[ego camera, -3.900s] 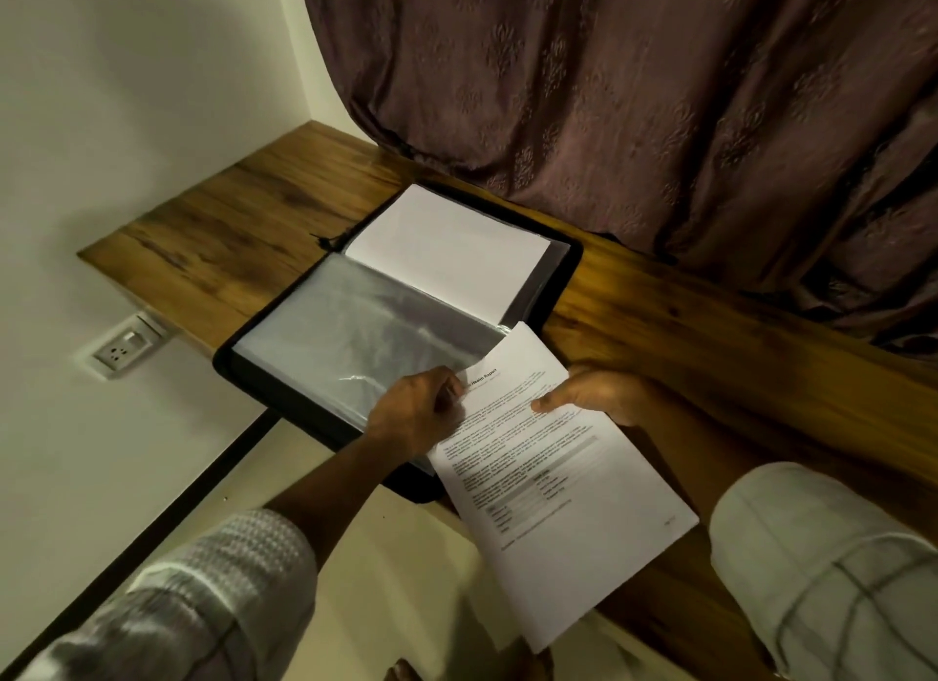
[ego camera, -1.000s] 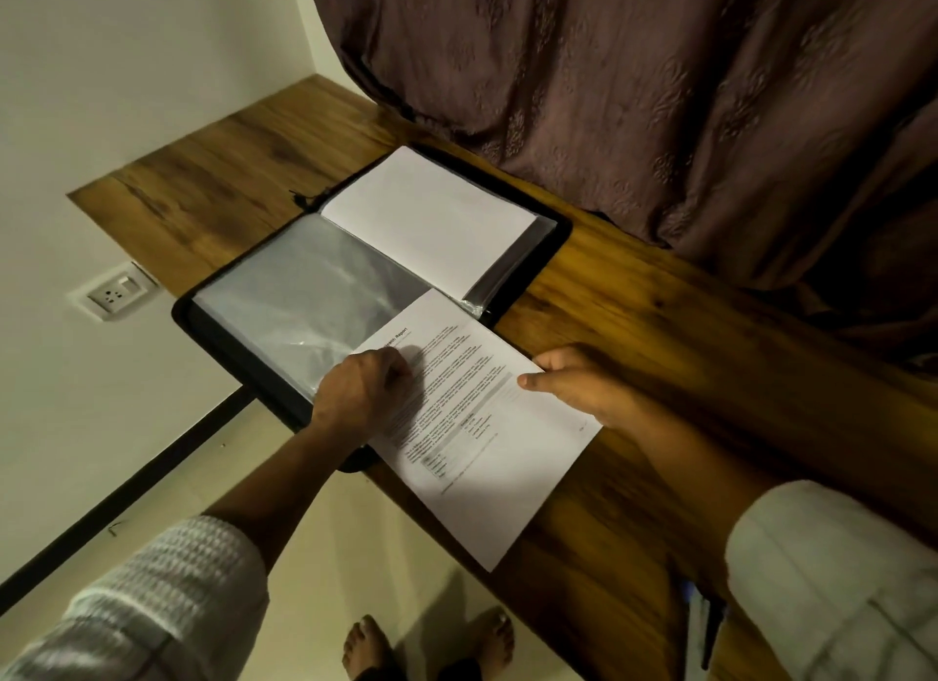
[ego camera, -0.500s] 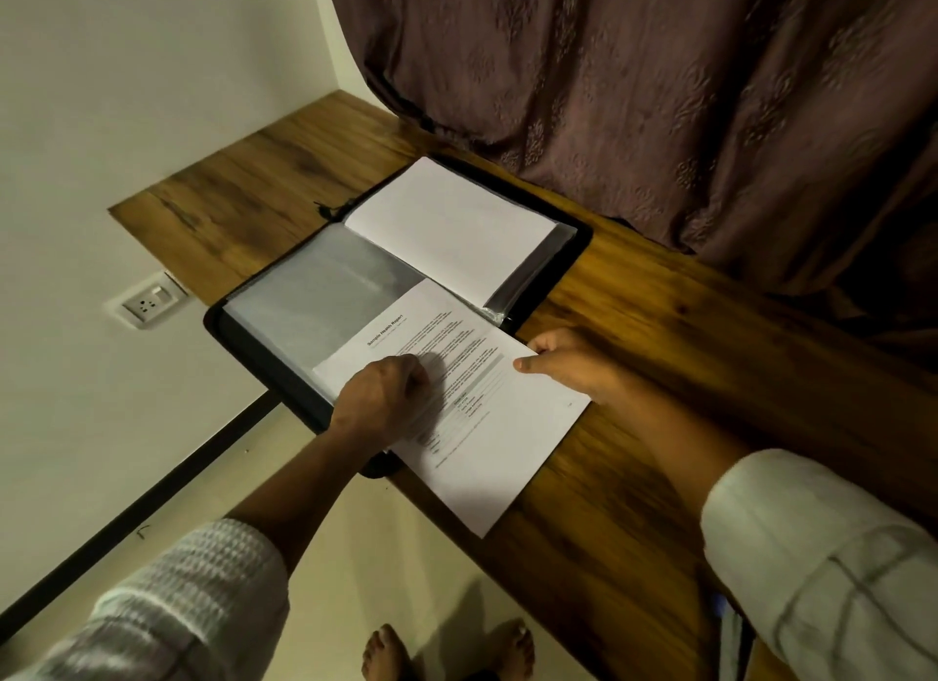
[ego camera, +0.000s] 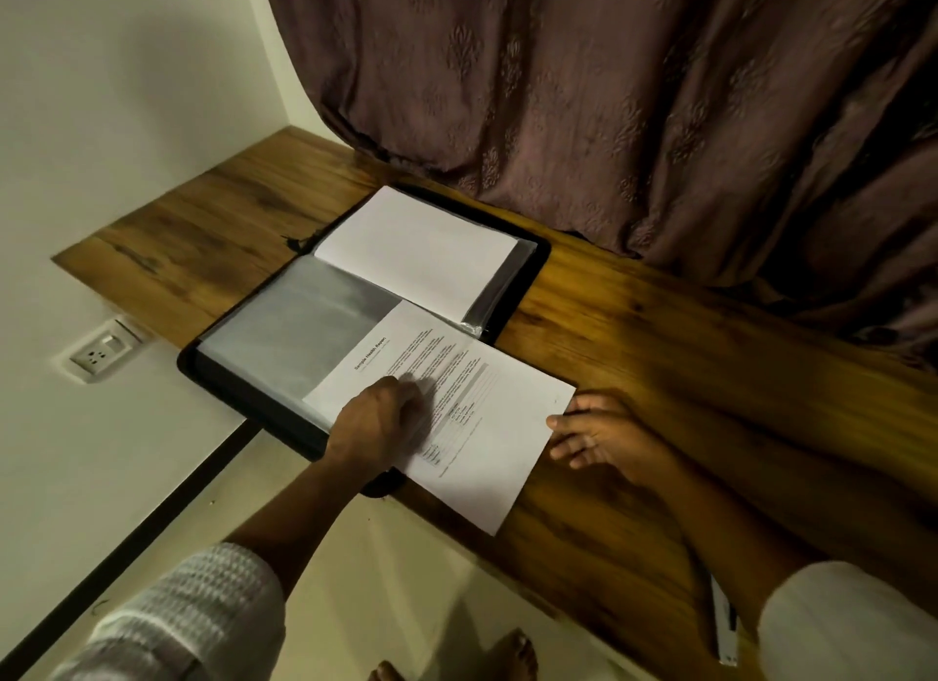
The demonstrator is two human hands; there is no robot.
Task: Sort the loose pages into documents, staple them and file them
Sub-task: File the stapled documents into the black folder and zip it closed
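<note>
White document (ego camera: 487, 447) lies part-way into the folder's (ego camera: 533, 274) clear sleeve (ego camera: 304, 335) on the desk (ego camera: 660, 355). Left hand (ego camera: 378, 421) is curled on it, grasp indiscernible; right hand (ego camera: 604, 437) fingers (ego camera: 571, 454) are released at its edge. Risk: unguided page buckles at sleeve mouth.

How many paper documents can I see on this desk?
2. A blank-faced document lies in the folder's far sleeve; a printed report lies partly over the near sleeve, partly on the desk, under the left hand. More may be hidden.

document (ego camera: 487, 457) text blurred, feet (ego camera: 512, 652) cropped
</note>
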